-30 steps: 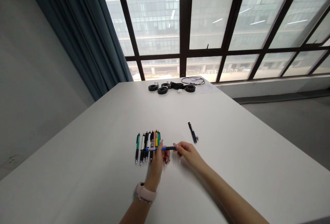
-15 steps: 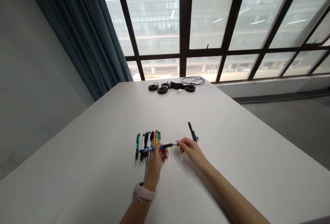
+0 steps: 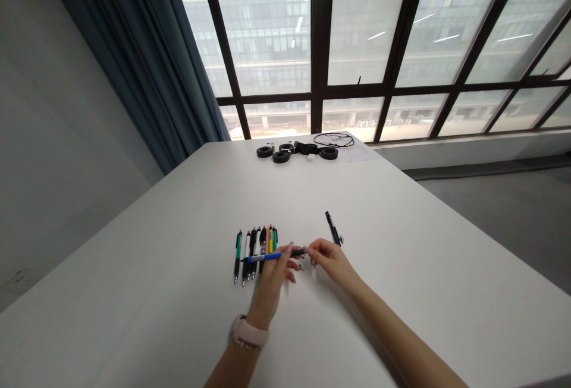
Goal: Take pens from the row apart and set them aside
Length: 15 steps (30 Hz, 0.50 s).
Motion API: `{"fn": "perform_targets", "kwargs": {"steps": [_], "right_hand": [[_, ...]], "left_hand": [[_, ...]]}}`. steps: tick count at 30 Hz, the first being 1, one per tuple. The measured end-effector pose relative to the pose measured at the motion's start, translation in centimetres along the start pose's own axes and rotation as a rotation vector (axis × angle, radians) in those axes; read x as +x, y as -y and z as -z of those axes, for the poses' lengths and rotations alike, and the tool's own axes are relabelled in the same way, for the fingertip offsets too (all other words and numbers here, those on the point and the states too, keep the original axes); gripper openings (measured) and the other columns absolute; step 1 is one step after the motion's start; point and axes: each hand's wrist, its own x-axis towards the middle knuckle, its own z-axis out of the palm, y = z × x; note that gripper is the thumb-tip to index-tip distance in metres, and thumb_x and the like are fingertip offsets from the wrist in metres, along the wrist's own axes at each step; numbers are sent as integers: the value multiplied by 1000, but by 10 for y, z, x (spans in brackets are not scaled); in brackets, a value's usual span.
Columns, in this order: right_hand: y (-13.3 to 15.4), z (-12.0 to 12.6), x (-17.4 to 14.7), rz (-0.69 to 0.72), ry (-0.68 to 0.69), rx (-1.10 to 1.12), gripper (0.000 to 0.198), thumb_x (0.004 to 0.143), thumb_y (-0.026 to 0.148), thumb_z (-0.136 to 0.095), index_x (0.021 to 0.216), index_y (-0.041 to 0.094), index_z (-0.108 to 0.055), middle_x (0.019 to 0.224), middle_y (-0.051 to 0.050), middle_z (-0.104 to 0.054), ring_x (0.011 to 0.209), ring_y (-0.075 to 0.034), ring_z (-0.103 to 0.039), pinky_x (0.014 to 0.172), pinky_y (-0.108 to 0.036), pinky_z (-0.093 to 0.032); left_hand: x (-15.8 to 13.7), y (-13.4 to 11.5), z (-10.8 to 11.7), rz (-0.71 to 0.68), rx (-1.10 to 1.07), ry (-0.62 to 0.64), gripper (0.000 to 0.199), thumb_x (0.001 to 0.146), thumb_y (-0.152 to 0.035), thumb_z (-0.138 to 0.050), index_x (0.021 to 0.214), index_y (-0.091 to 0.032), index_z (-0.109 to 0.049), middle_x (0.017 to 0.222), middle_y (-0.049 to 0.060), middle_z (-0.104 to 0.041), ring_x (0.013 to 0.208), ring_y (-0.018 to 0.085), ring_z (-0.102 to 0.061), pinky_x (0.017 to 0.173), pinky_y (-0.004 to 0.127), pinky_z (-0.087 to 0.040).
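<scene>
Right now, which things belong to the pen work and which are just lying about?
In hand:
blue pen, held by left hand and right hand
row of pens
dark pen

Lying about:
black rings
cable
curtain

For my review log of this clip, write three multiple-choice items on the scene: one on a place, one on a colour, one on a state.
1. Where does the lone dark pen lie?
A. right of the pen row
B. among the black rings
C. left of the pen row

2. What colour is the barrel of the held pen?
A. red
B. blue
C. white

3. How is the held pen kept?
A. flat on the table
B. between both hands
C. left hand only

A: it lies alone, right of the pen row.
B: blue mid-section.
B: left hand and right hand grip it.
</scene>
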Motion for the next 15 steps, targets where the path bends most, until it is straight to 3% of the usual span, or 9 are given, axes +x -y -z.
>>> {"fn": "perform_targets", "kwargs": {"steps": [4, 11, 15], "right_hand": [[2, 0, -1, 5, -9, 6, 43, 66, 59, -68, 70, 17, -60, 56, 3, -51, 53, -11, -44, 52, -25, -34], [3, -1, -1, -5, -64, 2, 42, 64, 58, -69, 69, 17, -62, 56, 3, -54, 53, -11, -46, 53, -25, -35], [3, -4, -1, -20, -20, 64, 41, 63, 56, -72, 72, 17, -62, 62, 1, -59, 58, -12, -52, 57, -27, -40]], "left_hand": [[2, 4, -1, 32, 11, 8, 51, 52, -49, -78, 84, -12, -63, 71, 7, -68, 49, 13, -59, 34, 17, -35], [1, 6, 1, 21, -58, -13, 47, 60, -54, -72, 79, -12, -62, 64, 7, -67, 50, 15, -61, 37, 19, -37], [-1, 7, 0, 6, -125, -29, 45, 63, -54, -69, 81, -14, -59, 65, 6, -66, 52, 15, -61, 38, 20, -37]]}}
